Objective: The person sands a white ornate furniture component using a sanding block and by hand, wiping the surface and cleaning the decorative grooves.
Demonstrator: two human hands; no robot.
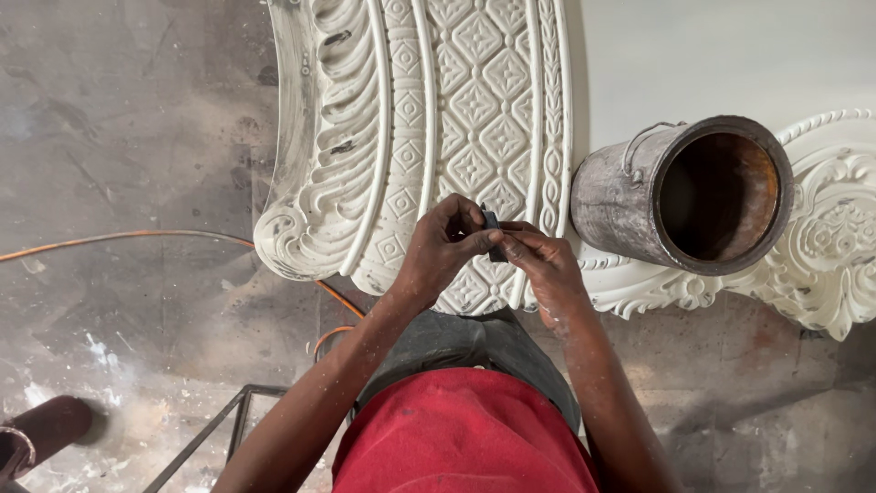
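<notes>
**Hands pinch a small dark piece over carved plaster**

Red cloth (461, 434) covers the person's lap nearest the camera, with grey fabric just beyond it. Both forearms angle inward and meet in the middle. The left hand (443, 251) and the right hand (546, 265), fingers curled, pinch a small dark piece (492, 228) between their fingertips, above the white moulding (429, 119) with raised diamonds and scrolls. To the right lies a dull, rusty metal cylinder (630, 201), tipped on its side. An orange cable (119, 239) crosses the dusty floor (119, 119) on the left.
</notes>
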